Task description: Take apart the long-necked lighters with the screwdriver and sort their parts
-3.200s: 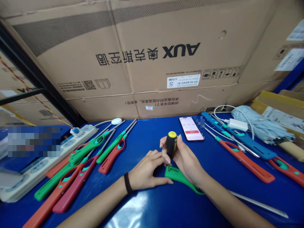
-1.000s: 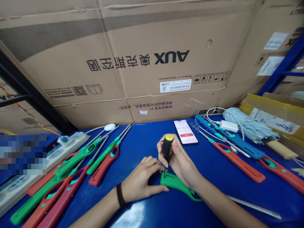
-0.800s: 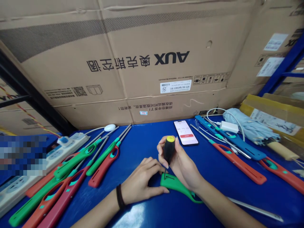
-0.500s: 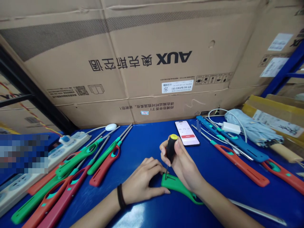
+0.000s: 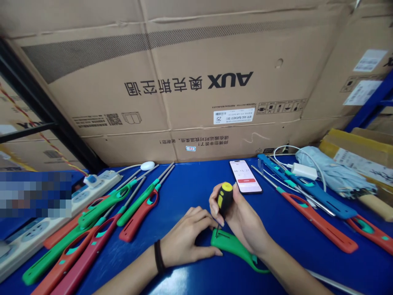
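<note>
My right hand (image 5: 245,217) grips a screwdriver (image 5: 226,196) with a black and yellow handle. It stands nearly upright, its thin shaft meeting the slotted end of a green long-necked lighter (image 5: 231,246) that lies on the blue table. My left hand (image 5: 192,237) is closed around that same end, thumb on the near side and fingers on the far side. Part of the lighter is hidden by my right hand and forearm. Beyond the forearm a metal tube (image 5: 330,280) shows; whether it joins the lighter I cannot tell.
More lighters (image 5: 98,237), red and green, lie at left beside a white power strip (image 5: 78,200). A phone (image 5: 245,176) showing a timer lies ahead. Red (image 5: 319,219) and blue lighters (image 5: 328,196), a charger (image 5: 303,171) and a folded umbrella (image 5: 334,172) occupy the right. Cardboard (image 5: 184,49) walls the back.
The screwdriver has tilted and turned a little in my right hand, showing more yellow on its handle. My left hand keeps its hold. The whole view has shifted slightly.
</note>
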### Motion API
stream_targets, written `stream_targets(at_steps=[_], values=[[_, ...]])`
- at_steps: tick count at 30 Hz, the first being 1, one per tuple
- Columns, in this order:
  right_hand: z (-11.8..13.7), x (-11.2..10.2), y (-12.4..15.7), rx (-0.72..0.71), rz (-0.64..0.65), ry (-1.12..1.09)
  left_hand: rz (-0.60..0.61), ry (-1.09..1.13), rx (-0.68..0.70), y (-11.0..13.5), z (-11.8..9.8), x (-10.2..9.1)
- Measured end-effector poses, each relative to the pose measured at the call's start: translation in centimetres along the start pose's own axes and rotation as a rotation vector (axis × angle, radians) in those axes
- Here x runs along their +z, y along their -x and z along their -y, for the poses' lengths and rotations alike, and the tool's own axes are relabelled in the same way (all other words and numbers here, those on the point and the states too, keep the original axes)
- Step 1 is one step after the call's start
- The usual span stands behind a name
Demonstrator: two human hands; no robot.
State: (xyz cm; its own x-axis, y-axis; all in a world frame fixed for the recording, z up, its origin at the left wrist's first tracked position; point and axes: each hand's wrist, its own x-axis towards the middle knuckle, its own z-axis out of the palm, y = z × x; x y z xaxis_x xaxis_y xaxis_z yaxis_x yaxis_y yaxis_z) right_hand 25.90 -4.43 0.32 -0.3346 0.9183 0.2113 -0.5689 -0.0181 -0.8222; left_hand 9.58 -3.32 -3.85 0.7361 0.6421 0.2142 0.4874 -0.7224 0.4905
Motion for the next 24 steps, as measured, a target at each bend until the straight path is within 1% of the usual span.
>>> stream_targets(at_steps=[2,6,9,11,13,15,18,21,23,24], values=[[0.02,-0.03,-0.02,0.001,-0.001,-0.02,0.0,0.005,-0.005,0.01,0.0,0.0],[-0.18,-0.17,-0.03,-0.066,0.022,0.01,0.004,0.007,-0.01,0.07,0.03,0.05],[-0.21,-0.16,-0.06,-0.019,0.033,0.043,0.006,0.004,-0.01,0.08,-0.01,0.03],[-0.16,-0.07,-0.07,0.03,0.028,0.031,0.013,0.013,-0.015,0.07,-0.06,-0.02],[-0.19,0.0,-0.07,0.041,0.008,0.009,0.017,0.019,-0.018,0.06,-0.08,-0.04],[-0.37,0.0,-0.07,0.0,-0.017,0.009,0.015,0.017,-0.016,0.05,-0.06,-0.03],[-0.69,-0.1,-0.11,-0.075,-0.017,0.046,0.003,0.006,-0.011,0.02,-0.05,-0.01],[-0.68,-0.12,-0.21,-0.021,-0.031,0.069,0.005,0.012,-0.014,-0.06,-0.15,-0.09],[-0.56,-0.05,-0.27,0.028,-0.041,0.049,0.013,0.017,-0.015,-0.09,-0.22,-0.15],[-0.54,-0.01,-0.28,0.031,-0.039,0.031,0.014,0.017,-0.015,-0.1,-0.23,-0.16]])
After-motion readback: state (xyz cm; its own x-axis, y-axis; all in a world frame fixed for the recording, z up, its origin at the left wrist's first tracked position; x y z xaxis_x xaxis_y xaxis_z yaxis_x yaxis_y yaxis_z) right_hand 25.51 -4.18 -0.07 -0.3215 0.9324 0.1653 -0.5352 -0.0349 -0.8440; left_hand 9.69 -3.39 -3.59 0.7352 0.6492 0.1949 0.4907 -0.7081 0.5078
